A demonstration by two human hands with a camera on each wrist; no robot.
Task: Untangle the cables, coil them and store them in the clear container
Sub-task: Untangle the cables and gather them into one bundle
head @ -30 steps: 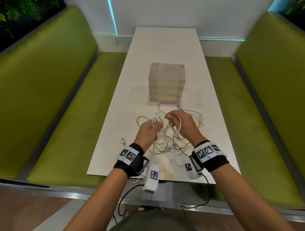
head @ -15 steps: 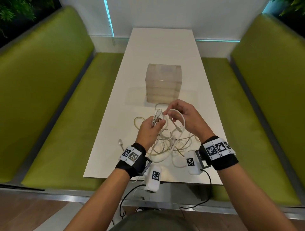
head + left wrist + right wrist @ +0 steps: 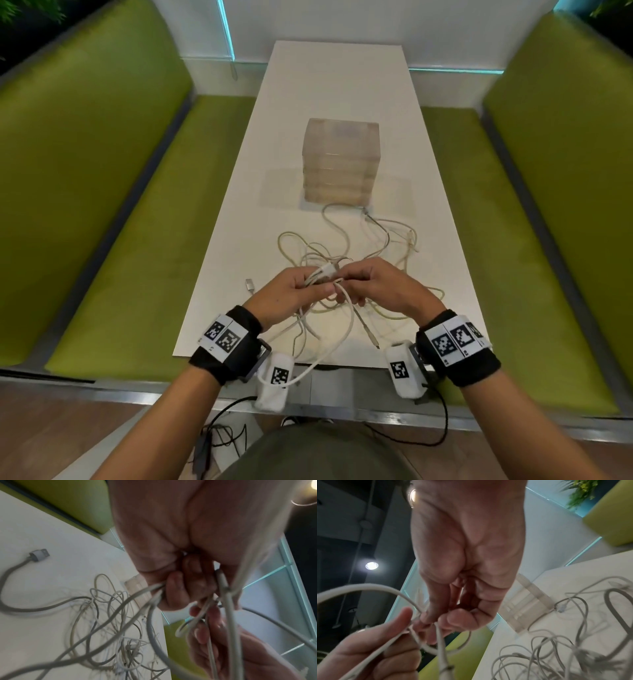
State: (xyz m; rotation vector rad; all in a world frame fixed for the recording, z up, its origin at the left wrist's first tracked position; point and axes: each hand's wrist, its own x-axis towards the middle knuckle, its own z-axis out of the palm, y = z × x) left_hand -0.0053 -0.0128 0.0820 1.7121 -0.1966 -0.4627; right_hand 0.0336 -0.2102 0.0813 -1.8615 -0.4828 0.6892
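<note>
**Both hands pinching cable at near end of table**

Green benches [image 3: 102, 192] flank me at 9 and 3 o'clock. The white table [image 3: 337, 78] runs away from me toward 12 o'clock.

The clear container [image 3: 339, 159] stands upright on the table at 12 o'clock, well apart from my hands. It looks like a stack of drawers; I cannot tell whether any is open.

The cables [image 3: 346, 246] lie as a loose pale tangle on the table between the container and my hands, with one loop reaching up to just beside the container's front edge. More strands trail under my hands toward the near table edge at 6 o'clock. In the left wrist view the heap [image 3: 109, 631] sits at 7 o'clock below my palm, still knotted.

My left hand [image 3: 291, 294] is curled, fingers and thumb closed around a small bundle of strands whose ends stick out toward 1 o'clock. My right hand [image 3: 380, 286] meets it fingertip to fingertip, thumb and forefinger pinching a thick white cable [image 3: 349, 318] right at the left hand's grip. From there this cable loops down toward 6 o'clock past the table edge. In the right wrist view the pinch [image 3: 436, 616] shows clearly.

A grey USB plug [image 3: 249, 285] lies flat on the table at 9 o'clock of my left hand, near but not touching.
</note>
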